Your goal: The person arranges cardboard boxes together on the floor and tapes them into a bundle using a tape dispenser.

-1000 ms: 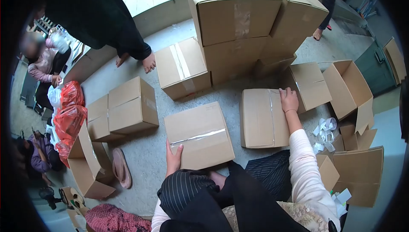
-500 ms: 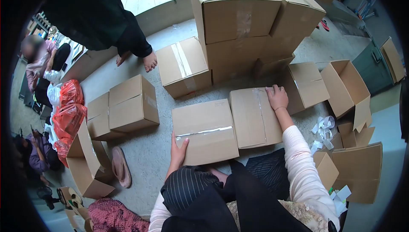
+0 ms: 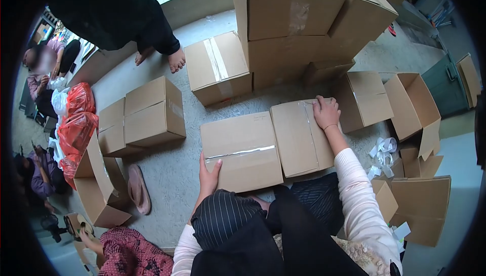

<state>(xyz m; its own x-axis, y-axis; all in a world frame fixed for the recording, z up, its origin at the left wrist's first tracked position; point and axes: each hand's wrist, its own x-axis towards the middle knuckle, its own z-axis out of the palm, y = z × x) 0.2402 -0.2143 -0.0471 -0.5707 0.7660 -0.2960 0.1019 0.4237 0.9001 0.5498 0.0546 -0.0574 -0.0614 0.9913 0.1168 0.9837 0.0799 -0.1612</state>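
Note:
Two closed cardboard boxes stand side by side before my knees, their facing sides touching or nearly so. My left hand [image 3: 208, 175] lies against the near left side of the left box [image 3: 240, 157], thumb apart from the fingers. At the far right edge of the right box [image 3: 298, 136], my right hand [image 3: 326, 112] rests on the top, its fingers bent over the cardboard. Shiny tape crosses both lids. Just right of my right hand is another closed box [image 3: 368, 96].
Tall stacked boxes [image 3: 298, 17] rise ahead. Closed boxes [image 3: 152, 111] and an open box [image 3: 101, 190] stand left, near a sandal [image 3: 138, 189] and red bags [image 3: 78, 131]. A person's bare foot [image 3: 176, 61] is ahead left. Open boxes [image 3: 412, 104] are right.
The right box has moved left against the left box, with my right hand on it. The left box shifted slightly right, then the view changed a little. A person's hand appears at the lower left.

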